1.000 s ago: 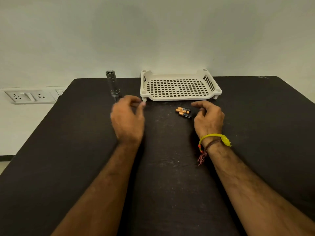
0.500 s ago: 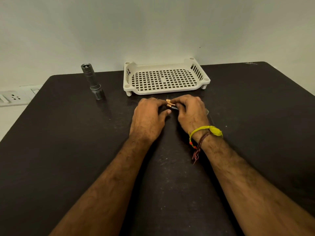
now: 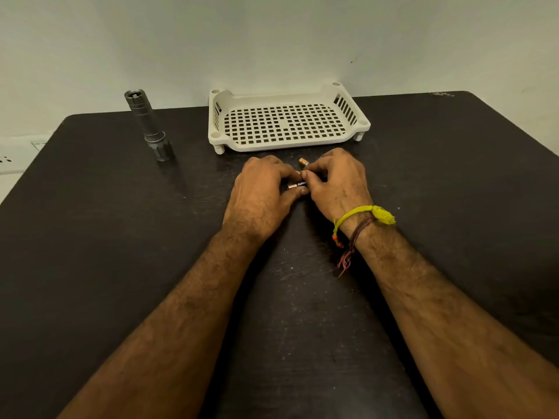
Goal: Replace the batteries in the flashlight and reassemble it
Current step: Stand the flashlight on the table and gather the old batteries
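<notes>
A grey metal flashlight [image 3: 149, 126] stands head-down on the black table [image 3: 90, 237] at the back left, its tail end open at the top. Just in front of the tray, my left hand [image 3: 260, 196] and my right hand [image 3: 335, 182] meet over a few small copper-and-black batteries. One battery [image 3: 298, 185] lies between my left thumb and my right fingertips. Another battery [image 3: 303, 161] sticks up from my right fingers. The rest of the batteries are hidden under the hands.
A white perforated plastic tray [image 3: 287, 120] stands on short legs at the back middle, against the pale wall. A white socket strip [image 3: 12, 155] lies off the table's left edge. A yellow thread band is on my right wrist.
My left hand came from near the flashlight to the batteries, and my right hand closed over them. Both hands now pinch batteries. The camera view shifted, so the flashlight appears further left.
</notes>
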